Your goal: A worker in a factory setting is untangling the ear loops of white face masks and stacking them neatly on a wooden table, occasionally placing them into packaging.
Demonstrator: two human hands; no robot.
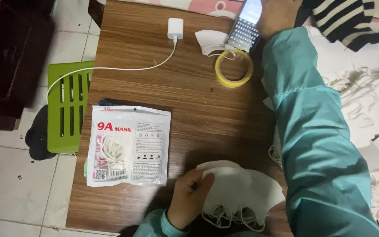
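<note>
You look down on a dimly lit scene with a cool, slightly green cast. The phone screen (246, 22) glows brightest, washed out near the top edge. Soft shadow pools on the tabletop (189, 96) around your left hand (189, 197) and under your teal sleeve (316, 131). The dark upper left corner loses detail. Everything appears slightly soft and grainy, with mild blur.

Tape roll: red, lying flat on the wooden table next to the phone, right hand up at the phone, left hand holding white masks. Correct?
Not quite. In the head view the tape roll is yellow, not red. The rest holds: it lies flat on the wooden table beside the phone, the right hand is at the phone, and the left hand holds white masks.
</note>
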